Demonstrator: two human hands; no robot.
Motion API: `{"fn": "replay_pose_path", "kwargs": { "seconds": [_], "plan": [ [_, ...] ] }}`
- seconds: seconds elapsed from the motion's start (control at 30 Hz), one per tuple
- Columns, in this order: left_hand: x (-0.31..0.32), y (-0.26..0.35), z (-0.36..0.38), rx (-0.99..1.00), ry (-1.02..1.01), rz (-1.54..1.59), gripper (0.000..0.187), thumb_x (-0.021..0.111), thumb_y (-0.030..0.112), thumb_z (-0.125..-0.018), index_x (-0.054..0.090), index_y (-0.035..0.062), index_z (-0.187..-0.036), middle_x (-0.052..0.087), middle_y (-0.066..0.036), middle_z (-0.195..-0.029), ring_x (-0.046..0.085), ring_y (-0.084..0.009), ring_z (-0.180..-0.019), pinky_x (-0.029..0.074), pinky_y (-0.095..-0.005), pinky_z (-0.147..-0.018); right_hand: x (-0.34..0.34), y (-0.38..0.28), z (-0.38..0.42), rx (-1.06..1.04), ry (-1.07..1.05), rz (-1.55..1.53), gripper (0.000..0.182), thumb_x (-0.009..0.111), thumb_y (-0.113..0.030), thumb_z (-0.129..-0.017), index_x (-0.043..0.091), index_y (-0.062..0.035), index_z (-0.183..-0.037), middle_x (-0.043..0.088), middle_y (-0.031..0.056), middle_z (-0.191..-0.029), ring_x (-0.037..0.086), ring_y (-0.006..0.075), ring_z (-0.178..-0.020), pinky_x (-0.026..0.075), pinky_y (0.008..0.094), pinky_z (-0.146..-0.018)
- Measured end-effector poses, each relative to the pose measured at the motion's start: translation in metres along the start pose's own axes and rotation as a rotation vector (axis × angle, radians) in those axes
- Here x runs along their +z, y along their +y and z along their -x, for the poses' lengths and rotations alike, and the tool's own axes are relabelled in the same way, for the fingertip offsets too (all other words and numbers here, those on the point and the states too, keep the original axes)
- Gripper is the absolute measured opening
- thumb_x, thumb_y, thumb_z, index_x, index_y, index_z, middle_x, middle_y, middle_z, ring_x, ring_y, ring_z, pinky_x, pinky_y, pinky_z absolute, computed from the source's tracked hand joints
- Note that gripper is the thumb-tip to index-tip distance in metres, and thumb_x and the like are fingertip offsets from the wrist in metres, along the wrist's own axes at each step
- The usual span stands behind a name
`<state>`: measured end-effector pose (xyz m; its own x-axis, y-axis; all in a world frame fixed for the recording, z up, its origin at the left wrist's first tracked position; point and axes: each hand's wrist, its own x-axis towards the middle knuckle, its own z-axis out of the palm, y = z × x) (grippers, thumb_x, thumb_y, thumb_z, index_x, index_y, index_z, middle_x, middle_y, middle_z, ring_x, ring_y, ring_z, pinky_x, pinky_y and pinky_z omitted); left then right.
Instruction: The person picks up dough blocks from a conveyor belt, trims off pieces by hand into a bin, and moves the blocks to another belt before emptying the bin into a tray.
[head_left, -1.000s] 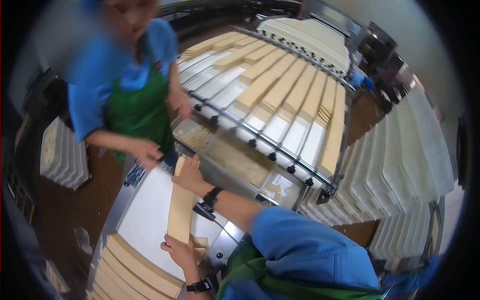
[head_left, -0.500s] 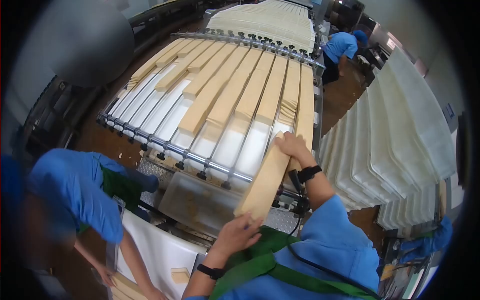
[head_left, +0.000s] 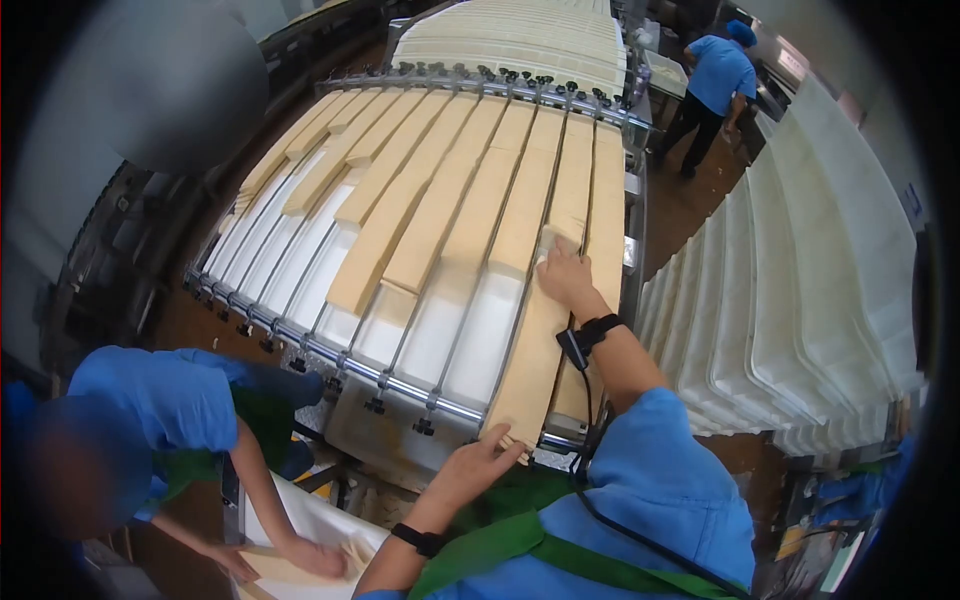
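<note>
A long tan stack of thin sheets (head_left: 532,350) lies in a lane near the right side of the slatted conveyor (head_left: 470,335). At its near end, my left hand (head_left: 478,468) grips the layered edge, just past the metal bar. My right hand (head_left: 566,275) rests at the far end of this stack, fingertips on the joint with the stack beyond it; whether it grips anything is hard to see. More tan stacks (head_left: 435,190) lie side by side in the lanes to the left, their near ends uneven.
A co-worker in blue (head_left: 165,410) bends over a white surface (head_left: 290,510) at the lower left, hands on tan pieces. Another person (head_left: 718,80) stands at the back right. Hanging pale sheets (head_left: 790,270) line the right side. A metal bar (head_left: 340,360) with black knobs crosses the conveyor's front.
The stack between my hands has come down from a tilt and now lies in its lane. My right hand is farther forward. The person at the back has straightened up.
</note>
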<state>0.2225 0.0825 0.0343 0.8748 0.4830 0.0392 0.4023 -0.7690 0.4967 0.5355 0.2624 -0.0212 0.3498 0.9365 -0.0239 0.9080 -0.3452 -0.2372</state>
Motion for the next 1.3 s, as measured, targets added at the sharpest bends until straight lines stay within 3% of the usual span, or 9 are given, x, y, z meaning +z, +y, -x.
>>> {"fn": "replay_pose_path", "kwargs": {
  "seconds": [0.37, 0.53, 0.7, 0.87, 0.9, 1.1, 1.2, 1.23, 1.3],
  "plan": [
    [0.013, -0.016, -0.037, -0.005, 0.013, 0.039, 0.038, 0.054, 0.003, -0.078, 0.050, 0.0160, -0.113, 0.041, -0.019, -0.130, 0.062, -0.0299, -0.086, 0.053, -0.0384, -0.068, -0.010, -0.001, 0.003, -0.107, 0.215, 0.107, 0.042, 0.048, -0.029, -0.081, 0.054, -0.0028, -0.113, 0.047, 0.0151, -0.123, 0.041, 0.0326, -0.115, 0.026, 0.0544, -0.096],
    [0.016, -0.020, -0.071, -0.107, 0.020, 0.053, 0.031, 0.054, 0.003, -0.077, 0.052, 0.0129, -0.106, 0.040, -0.016, -0.134, 0.062, -0.0328, -0.081, 0.052, -0.0393, -0.066, -0.018, -0.025, 0.034, 0.041, -0.078, -0.002, 0.072, 0.042, -0.047, -0.088, 0.023, -0.0020, -0.142, 0.017, 0.0198, -0.148, 0.013, 0.0382, -0.137, 0.009, 0.0515, -0.110],
    [0.012, -0.025, -0.035, -0.060, 0.200, 0.046, 0.023, 0.060, 0.007, -0.076, 0.054, 0.0095, -0.097, 0.051, -0.008, -0.125, 0.062, -0.0322, -0.079, 0.052, -0.0386, -0.066, -0.013, -0.031, 0.033, 0.080, -0.141, -0.054, 0.082, 0.039, -0.055, -0.087, 0.013, -0.0016, -0.144, 0.005, 0.0184, -0.151, -0.003, 0.0377, -0.139, 0.002, 0.0498, -0.111],
    [0.002, -0.036, 0.059, -0.274, 0.581, 0.150, 0.028, 0.062, 0.002, -0.072, 0.054, 0.0054, -0.099, 0.056, -0.013, -0.116, 0.062, -0.0288, -0.078, 0.051, -0.0356, -0.065, -0.025, -0.086, 0.059, -0.140, -0.119, -0.071, 0.080, 0.042, -0.054, -0.087, 0.019, -0.0020, -0.143, 0.011, 0.0209, -0.150, 0.006, 0.0407, -0.138, 0.009, 0.0553, -0.108],
    [0.004, -0.039, 0.082, -0.309, 0.655, 0.163, 0.030, 0.063, 0.001, -0.072, 0.053, 0.0042, -0.100, 0.055, -0.013, -0.116, 0.062, -0.0279, -0.077, 0.051, -0.0341, -0.065, -0.017, -0.101, 0.067, -0.227, -0.070, -0.072, 0.075, 0.046, -0.052, -0.087, 0.027, -0.0031, -0.140, 0.017, 0.0228, -0.147, 0.012, 0.0424, -0.136, 0.013, 0.0576, -0.107],
    [0.023, -0.014, 0.206, -0.869, 1.080, 0.450, 0.042, 0.059, -0.001, -0.080, 0.043, -0.0007, -0.119, 0.046, -0.015, -0.121, 0.058, -0.0165, -0.080, 0.048, -0.0286, -0.072, 0.014, -0.231, 0.147, -0.720, -0.263, -0.127, 0.065, 0.053, -0.050, -0.084, 0.044, -0.0069, -0.131, 0.025, 0.0237, -0.143, 0.019, 0.0435, -0.134, 0.017, 0.0588, -0.105],
    [0.070, 0.000, 0.291, -1.141, 1.332, 0.295, 0.040, 0.057, 0.002, -0.082, 0.044, -0.0011, -0.119, 0.047, -0.015, -0.117, 0.056, -0.0170, -0.085, 0.045, -0.0305, -0.077, 0.053, -0.295, 0.195, -0.980, -0.347, -0.152, 0.060, 0.055, -0.046, -0.083, 0.048, -0.0075, -0.128, 0.026, 0.0230, -0.143, 0.019, 0.0430, -0.134, 0.016, 0.0589, -0.105],
    [0.077, 0.015, 0.312, -1.240, 1.435, 0.340, 0.038, 0.056, 0.006, -0.084, 0.043, -0.0025, -0.119, 0.046, -0.016, -0.117, 0.051, -0.0230, -0.097, 0.041, -0.0359, -0.087, 0.059, -0.317, 0.216, -1.030, -0.379, -0.128, 0.057, 0.057, -0.043, -0.082, 0.050, -0.0071, -0.126, 0.029, 0.0223, -0.142, 0.020, 0.0433, -0.134, 0.016, 0.0596, -0.105],
    [0.104, 0.040, 0.357, -1.524, 1.458, -0.028, 0.042, 0.058, 0.012, -0.084, 0.043, -0.0026, -0.120, 0.045, -0.019, -0.118, 0.047, -0.0297, -0.103, 0.038, -0.0406, -0.091, 0.075, -0.360, 0.260, -1.102, -0.460, -0.111, 0.055, 0.059, -0.040, -0.081, 0.051, -0.0065, -0.124, 0.031, 0.0220, -0.140, 0.017, 0.0429, -0.134, 0.015, 0.0598, -0.106]
  ]
}}
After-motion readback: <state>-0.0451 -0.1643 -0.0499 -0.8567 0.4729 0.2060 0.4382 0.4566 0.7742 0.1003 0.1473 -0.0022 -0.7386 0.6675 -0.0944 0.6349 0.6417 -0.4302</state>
